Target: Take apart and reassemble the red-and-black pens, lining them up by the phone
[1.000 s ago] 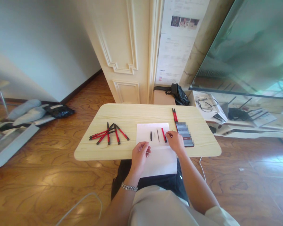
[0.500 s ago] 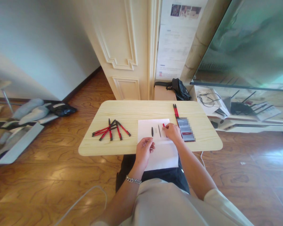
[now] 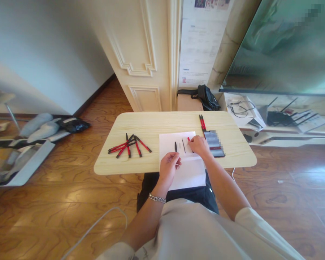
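I sit at a small light wooden table [image 3: 151,124] with a white paper sheet [image 3: 188,171] hanging over its near edge. On the sheet lie a short black pen part [image 3: 176,146] and a thin refill [image 3: 183,145]. My right hand [image 3: 197,146] rests on the sheet over a red pen piece [image 3: 188,139], fingers curled on it. My left hand [image 3: 170,166] hovers at the sheet's left edge with fingertips pinched together; what they hold is too small to make out.
Several red-and-black pens [image 3: 129,146] lie in a loose pile at the table's left. Two more pens [image 3: 202,122] and a dark phone [image 3: 213,143] lie to the right. A black bag [image 3: 204,97] sits behind the table, with a low shelf carrying a router [image 3: 276,117] at right.
My right hand has slid left from beside the red pen piece to cover it. My left hand has stayed pinched. The camera has tilted, shifting the table up in view.
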A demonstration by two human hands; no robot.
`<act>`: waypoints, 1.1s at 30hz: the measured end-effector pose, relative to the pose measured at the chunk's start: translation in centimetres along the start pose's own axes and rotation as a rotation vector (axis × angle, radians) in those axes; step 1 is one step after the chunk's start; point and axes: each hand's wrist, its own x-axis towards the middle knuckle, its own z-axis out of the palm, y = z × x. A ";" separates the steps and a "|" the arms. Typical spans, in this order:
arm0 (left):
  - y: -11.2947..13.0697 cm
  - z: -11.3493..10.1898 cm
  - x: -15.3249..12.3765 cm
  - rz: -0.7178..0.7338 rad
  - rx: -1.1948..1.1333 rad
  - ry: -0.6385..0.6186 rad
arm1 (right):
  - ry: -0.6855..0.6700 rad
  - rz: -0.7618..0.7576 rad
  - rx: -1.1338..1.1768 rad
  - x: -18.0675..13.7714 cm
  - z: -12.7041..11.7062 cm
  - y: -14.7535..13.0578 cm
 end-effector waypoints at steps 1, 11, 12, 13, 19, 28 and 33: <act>0.0 0.0 0.0 0.010 0.012 -0.010 | 0.014 0.002 0.031 -0.1 -0.2 0.0; 0.1 0.5 0.0 0.118 0.133 -0.088 | -0.140 -0.082 0.860 -5.2 0.9 -1.3; 0.1 0.5 0.0 0.131 0.129 -0.097 | -0.132 -0.079 0.891 -5.6 1.3 -1.5; 0.0 0.5 -0.1 0.146 0.130 -0.102 | -0.116 -0.073 0.904 -6.0 1.7 -1.7; -0.5 0.3 0.0 0.190 0.139 -0.097 | -0.177 -0.097 0.914 -6.7 2.4 -2.0; -0.6 0.1 0.1 0.073 0.044 -0.084 | 0.075 -0.135 0.304 -1.0 0.5 0.4; -0.5 0.1 0.1 0.061 0.034 -0.060 | 0.010 -0.140 0.175 -0.4 1.5 0.1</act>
